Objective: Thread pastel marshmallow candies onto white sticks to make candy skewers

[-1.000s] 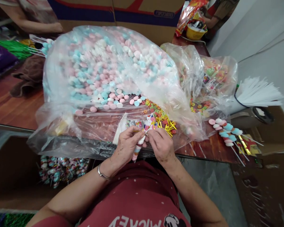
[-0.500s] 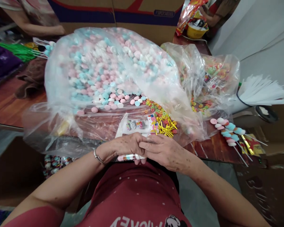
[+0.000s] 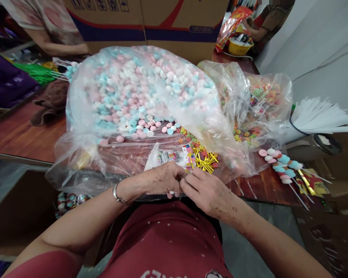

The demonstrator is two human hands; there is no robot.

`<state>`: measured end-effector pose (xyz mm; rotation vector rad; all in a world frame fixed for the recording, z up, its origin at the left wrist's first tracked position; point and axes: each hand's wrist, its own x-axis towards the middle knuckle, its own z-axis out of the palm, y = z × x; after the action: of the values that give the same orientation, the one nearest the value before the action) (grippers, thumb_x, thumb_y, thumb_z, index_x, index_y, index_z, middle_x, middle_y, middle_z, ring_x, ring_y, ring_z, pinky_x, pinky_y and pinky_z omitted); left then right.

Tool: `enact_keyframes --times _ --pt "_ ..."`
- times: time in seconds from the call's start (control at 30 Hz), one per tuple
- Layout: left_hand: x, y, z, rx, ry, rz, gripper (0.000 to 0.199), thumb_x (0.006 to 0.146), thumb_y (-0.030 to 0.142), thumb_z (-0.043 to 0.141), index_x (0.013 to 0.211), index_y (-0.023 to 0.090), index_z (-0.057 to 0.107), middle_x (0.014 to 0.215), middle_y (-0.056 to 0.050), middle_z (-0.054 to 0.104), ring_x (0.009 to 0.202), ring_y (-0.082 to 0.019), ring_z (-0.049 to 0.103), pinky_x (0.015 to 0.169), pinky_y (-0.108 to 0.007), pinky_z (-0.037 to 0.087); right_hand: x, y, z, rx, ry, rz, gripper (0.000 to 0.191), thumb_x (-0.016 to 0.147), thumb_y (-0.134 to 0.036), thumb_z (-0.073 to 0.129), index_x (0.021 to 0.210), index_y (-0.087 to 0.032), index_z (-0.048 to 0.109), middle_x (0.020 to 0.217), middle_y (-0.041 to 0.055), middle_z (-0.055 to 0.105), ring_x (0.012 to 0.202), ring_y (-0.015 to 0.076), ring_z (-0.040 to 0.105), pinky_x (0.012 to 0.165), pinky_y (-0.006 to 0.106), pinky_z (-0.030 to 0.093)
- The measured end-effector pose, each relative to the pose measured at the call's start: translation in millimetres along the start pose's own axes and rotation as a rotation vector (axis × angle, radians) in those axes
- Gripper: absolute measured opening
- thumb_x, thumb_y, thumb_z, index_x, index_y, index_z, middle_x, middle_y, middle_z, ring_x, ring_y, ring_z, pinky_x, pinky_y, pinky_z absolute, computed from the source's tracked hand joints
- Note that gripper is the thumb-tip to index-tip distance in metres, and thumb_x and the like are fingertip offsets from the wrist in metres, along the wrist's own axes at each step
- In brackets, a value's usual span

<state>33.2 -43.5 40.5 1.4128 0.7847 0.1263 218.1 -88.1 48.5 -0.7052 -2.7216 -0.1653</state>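
Observation:
My left hand [image 3: 165,178] is closed at the table's front edge, fingers curled around something mostly hidden; a small white and pink bit shows beneath it. Against its fingertips, my right hand [image 3: 204,189] is closed in a pinch, and what it pinches is too small to make out. Just beyond the hands lie printed clear packets [image 3: 171,156] and a pile of gold twist ties [image 3: 207,161]. Colourful ring candies [image 3: 191,138] are scattered behind the ties. A large clear bag [image 3: 133,92] of pink, white and blue candies fills the middle of the table.
Candy skewers [image 3: 282,166] lie at the right, near white sticks [image 3: 321,117] in a container. Behind them is a bag of ring candies [image 3: 263,90]. A brown cloth [image 3: 50,102] rests at the left. A large carton [image 3: 162,23] stands at the back, with people's arms on either side.
The striped candy stick under my hands is now mostly hidden. My fingers have shifted from overlapping to meeting at their tips. The view has tilted slightly upward and left.

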Motion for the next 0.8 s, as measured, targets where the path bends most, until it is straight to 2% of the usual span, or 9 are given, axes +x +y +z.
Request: enact_keyframes --times 0.1,0.17,0.23,0.33,0.43,0.5,0.57,0.7,0.8 --pt "1.8 0.1 0.5 0.059 -0.043 -0.049 0.011 0.061 0.009 0.052 0.065 0.015 0.06 0.054 0.002 0.059 0.046 -0.012 0.054 0.044 -0.019 0.041 -1.4 -1.6 2.0 0.015 0.001 0.002 0.03 0.098 -0.013 0.036 0.082 -0.014 0.062 0.074 0.0057 0.056 0.074 0.0197 0.047 0.07 0.033 0.042" --pt "3.0 0.3 3.8 0.262 0.038 -0.024 0.012 0.064 0.007 0.052 0.067 0.015 0.06 0.058 0.0 0.061 0.051 -0.013 0.057 0.047 -0.021 0.042 -1.2 -2.6 8.4 -0.023 0.024 0.052 0.029 0.096 -0.012 0.038 0.079 -0.014 0.061 0.074 0.0058 0.057 0.074 0.02 0.047 0.068 0.033 0.04" --pt "5.7 -0.6 9.9 0.594 0.26 0.059 0.014 0.069 0.005 0.05 0.071 0.014 0.061 0.062 -0.003 0.063 0.055 -0.016 0.058 0.052 -0.026 0.044 0.4 -1.1 18.7 -0.1 0.071 0.148 0.026 0.094 -0.011 0.041 0.077 -0.015 0.061 0.072 0.0063 0.058 0.073 0.0202 0.048 0.066 0.032 0.039" --pt "11.8 -5.2 21.6 1.017 0.735 0.325 0.022 0.081 0.002 0.042 0.081 0.012 0.062 0.071 -0.01 0.067 0.065 -0.022 0.061 0.061 -0.034 0.047 5.3 8.2 34.5 -0.114 0.202 0.394 0.023 0.09 -0.012 0.047 0.071 -0.016 0.059 0.068 0.0058 0.058 0.069 0.0195 0.048 0.063 0.032 0.038" --pt "14.6 -11.6 32.5 1.101 1.094 0.692 0.018 0.088 0.007 0.046 0.089 0.013 0.063 0.089 -0.015 0.069 0.081 -0.025 0.061 0.072 -0.039 0.047 13.2 19.0 39.5 0.18 0.378 0.677 0.02 0.089 -0.014 0.048 0.071 -0.019 0.056 0.068 0.0026 0.059 0.067 0.0167 0.052 0.064 0.03 0.041" --pt "13.0 -14.7 37.6 0.979 1.092 0.839 0.009 0.089 0.015 0.054 0.087 0.015 0.063 0.088 -0.012 0.069 0.081 -0.023 0.059 0.075 -0.038 0.045 19.9 20.3 35.3 0.429 0.501 0.813 0.018 0.088 -0.017 0.047 0.073 -0.02 0.056 0.068 -0.0005 0.059 0.067 0.0142 0.054 0.065 0.027 0.043" --pt "9.9 -15.3 38.4 0.645 0.958 0.785 0.016 0.091 0.026 0.055 0.08 0.017 0.063 0.077 -0.007 0.067 0.073 -0.02 0.056 0.071 -0.035 0.045 27.4 14.3 28.0 0.595 0.605 0.861 0.016 0.089 -0.02 0.048 0.075 -0.021 0.056 0.07 -0.0018 0.058 0.067 0.0128 0.055 0.065 0.026 0.044" --pt "-1.5 -6.1 22.5 -0.193 0.829 0.512 0.051 0.097 0.053 0.032 0.081 0.019 0.066 0.071 -0.005 0.066 0.066 -0.019 0.058 0.064 -0.034 0.047 40.8 -10.3 18.0 0.688 0.666 0.697 0.013 0.088 -0.017 0.05 0.078 -0.02 0.058 0.074 -0.0011 0.059 0.069 0.0124 0.055 0.066 0.026 0.044" --pt "-21.9 3.0 3.4 -0.527 0.777 0.652 0.061 0.095 0.064 0.026 0.078 0.024 0.068 0.065 -0.003 0.067 0.063 -0.02 0.06 0.063 -0.036 0.05 46.2 -21.8 20.0 0.676 0.631 0.591 0.015 0.087 -0.012 0.05 0.075 -0.02 0.055 0.07 -0.002 0.056 0.066 0.0116 0.052 0.063 0.025 0.043"
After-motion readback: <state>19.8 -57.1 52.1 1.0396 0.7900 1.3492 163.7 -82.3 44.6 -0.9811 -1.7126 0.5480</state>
